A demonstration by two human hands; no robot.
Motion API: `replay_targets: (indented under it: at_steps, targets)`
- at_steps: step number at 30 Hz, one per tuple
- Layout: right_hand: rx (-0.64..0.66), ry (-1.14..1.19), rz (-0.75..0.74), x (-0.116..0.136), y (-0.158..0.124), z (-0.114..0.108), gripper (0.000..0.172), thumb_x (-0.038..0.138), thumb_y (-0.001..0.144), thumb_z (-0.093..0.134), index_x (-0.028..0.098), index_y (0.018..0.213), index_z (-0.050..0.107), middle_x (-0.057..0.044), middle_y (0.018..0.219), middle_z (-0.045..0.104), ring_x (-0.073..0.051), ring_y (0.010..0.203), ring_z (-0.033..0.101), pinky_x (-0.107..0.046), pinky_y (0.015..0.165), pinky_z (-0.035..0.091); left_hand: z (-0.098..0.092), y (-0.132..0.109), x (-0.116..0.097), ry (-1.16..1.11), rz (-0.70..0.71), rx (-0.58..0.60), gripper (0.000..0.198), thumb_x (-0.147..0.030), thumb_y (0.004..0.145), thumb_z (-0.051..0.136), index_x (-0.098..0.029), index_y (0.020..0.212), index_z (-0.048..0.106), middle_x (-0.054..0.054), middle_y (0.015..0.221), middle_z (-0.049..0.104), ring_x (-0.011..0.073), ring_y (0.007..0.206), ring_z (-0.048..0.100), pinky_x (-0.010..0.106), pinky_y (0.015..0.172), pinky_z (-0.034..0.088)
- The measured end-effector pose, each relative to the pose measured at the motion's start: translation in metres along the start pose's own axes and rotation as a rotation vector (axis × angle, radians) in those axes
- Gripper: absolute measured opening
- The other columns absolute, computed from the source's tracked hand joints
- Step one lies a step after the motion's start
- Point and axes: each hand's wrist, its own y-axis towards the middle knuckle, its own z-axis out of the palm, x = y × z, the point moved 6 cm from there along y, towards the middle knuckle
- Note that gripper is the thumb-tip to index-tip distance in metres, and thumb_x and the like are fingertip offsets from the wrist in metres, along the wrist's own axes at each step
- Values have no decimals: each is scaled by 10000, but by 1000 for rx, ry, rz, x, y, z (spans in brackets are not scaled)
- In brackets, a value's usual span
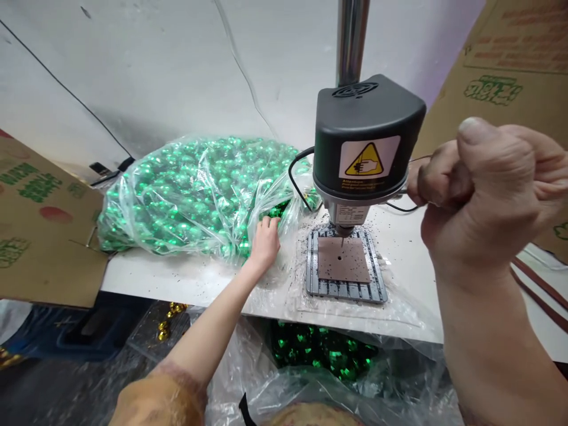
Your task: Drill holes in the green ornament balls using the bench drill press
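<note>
My left hand (266,241) reaches to the mouth of a clear plastic bag (202,171) full of shiny green balls (177,204). Its fingers are curled and their tips are hidden among the bag's folds, so what they hold cannot be made out. On the right, my right hand (488,177) is closed in a fist around the feed handle (403,193) of a small black drill press (368,136). Below the motor head, a thin drill bit (342,241) points down above a brown board (344,269) with a dark hole. The board lies on a grooved metal base (350,291).
Dark shavings are scattered over the white table (155,275). Cardboard boxes stand at the left (48,219) and right (497,89). Below the table edge, another plastic bag (306,387) holds green balls. A metal column (352,41) rises behind the drill head.
</note>
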Motion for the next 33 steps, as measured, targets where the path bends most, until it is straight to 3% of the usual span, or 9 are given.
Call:
replay_targets:
  at_steps: [3, 7, 11, 15, 19, 23, 27, 33]
  targets:
    - [-4, -3, -7, 0, -1, 0, 419, 187, 802, 653, 236, 445, 439, 57, 387, 365, -105, 326, 327, -362, 366, 235, 14, 34, 21, 62, -123, 105, 366, -23, 836, 566, -177, 1156, 652, 147, 1078, 648, 322, 1059, 610, 426, 896, 510]
    - [-4, -5, -35, 0, -1, -1, 408, 178, 808, 659, 229, 452, 466, 56, 389, 374, -111, 330, 334, -369, 369, 238, 15, 44, 24, 24, -109, 108, 378, -73, 780, 675, -207, 1133, 662, 130, 1077, 652, 313, 983, 641, 417, 855, 514]
    - [-2, 3, -37, 0, -3, -1, 411, 193, 812, 670, 220, 453, 473, 55, 393, 384, -107, 330, 326, -369, 363, 224, -5, 26, 5, -323, 6, -56, 470, -157, 758, 737, -232, 1199, 592, 81, 1112, 668, 258, 989, 652, 396, 886, 532]
    - [-4, 13, -24, 1, -3, 0, 411, 196, 822, 657, 223, 463, 460, 57, 395, 388, -111, 336, 338, -367, 370, 217, -9, -6, -22, -692, 23, -62, 477, -253, 737, 798, -222, 1164, 588, 51, 1082, 676, 196, 948, 660, 337, 865, 541]
    - [-3, 24, -24, -1, -3, 0, 411, 206, 822, 660, 223, 459, 469, 58, 391, 388, -108, 330, 336, -357, 375, 210, 11, -28, -45, -929, -47, 35, 469, -330, 733, 839, -200, 1136, 635, 61, 1074, 697, 181, 937, 654, 326, 866, 527]
    - [-4, 22, -15, -2, -3, 0, 430, 220, 825, 665, 230, 463, 434, 57, 389, 370, -112, 336, 315, -366, 386, 220, 42, -34, -56, -1201, -154, 161, 544, -434, 741, 845, -190, 1183, 644, 69, 1074, 714, 192, 962, 663, 341, 895, 526]
    - [27, 26, -19, 1, -3, 1, 435, 202, 831, 651, 230, 467, 415, 54, 395, 363, -109, 349, 321, -360, 394, 231, 56, -32, -62, -1272, -183, 216, 594, -491, 746, 834, -185, 1219, 645, 76, 1091, 719, 209, 1009, 665, 348, 918, 524]
    - [23, 1, -36, 0, -3, 0, 457, 223, 840, 649, 227, 462, 393, 52, 393, 338, -101, 363, 303, -352, 398, 212, 55, -31, -73, -1119, -108, 259, 579, -479, 777, 810, -186, 1250, 652, 74, 1074, 730, 196, 927, 668, 327, 834, 540]
